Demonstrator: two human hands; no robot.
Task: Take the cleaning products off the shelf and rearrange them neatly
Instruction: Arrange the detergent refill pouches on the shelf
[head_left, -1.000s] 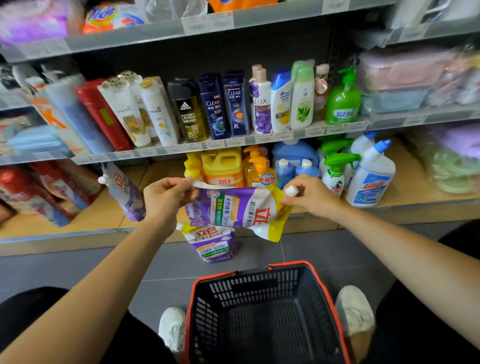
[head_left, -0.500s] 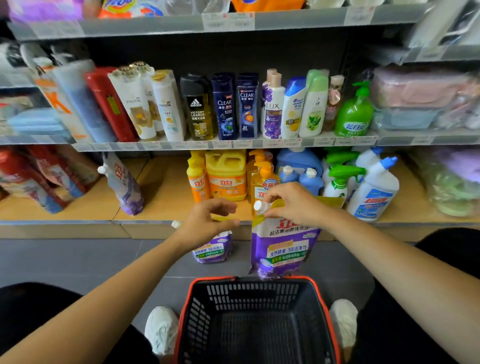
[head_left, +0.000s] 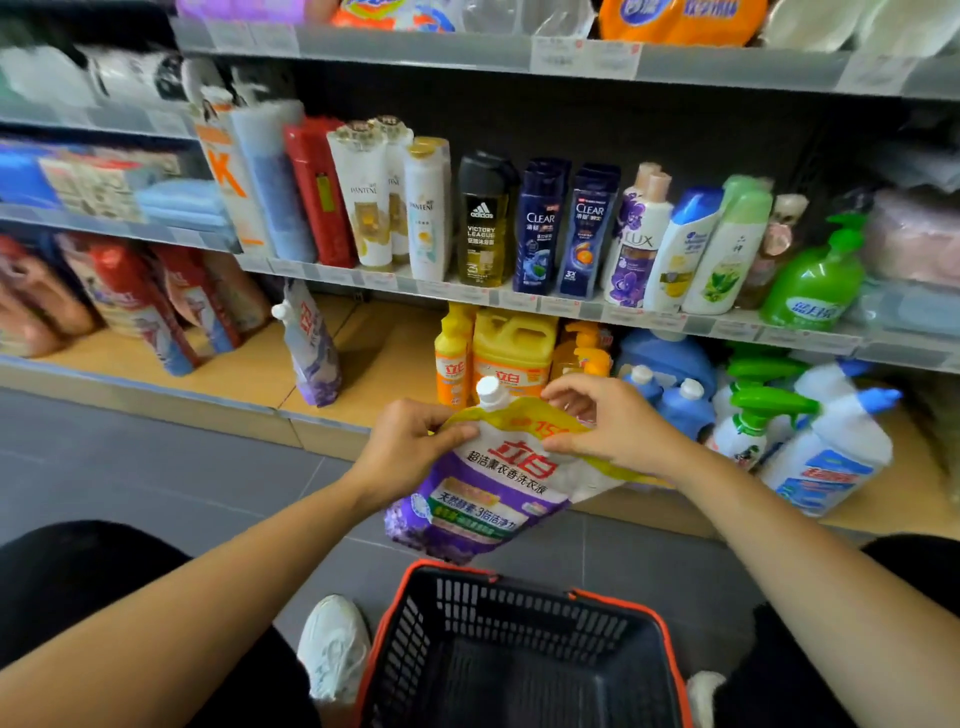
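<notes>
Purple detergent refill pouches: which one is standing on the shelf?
The white-capped purple soft-plastic pouch, standing alone at left on the bottom shelf; the other, yellow-topped pouch is held by the left hand and right hand.

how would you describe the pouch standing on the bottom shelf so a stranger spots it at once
Look at the wooden bottom shelf. In the bare stretch between the red bags and the yellow jug, one pouch stands alone. It is purple and white with a white corner cap, and no hand touches it.
</notes>
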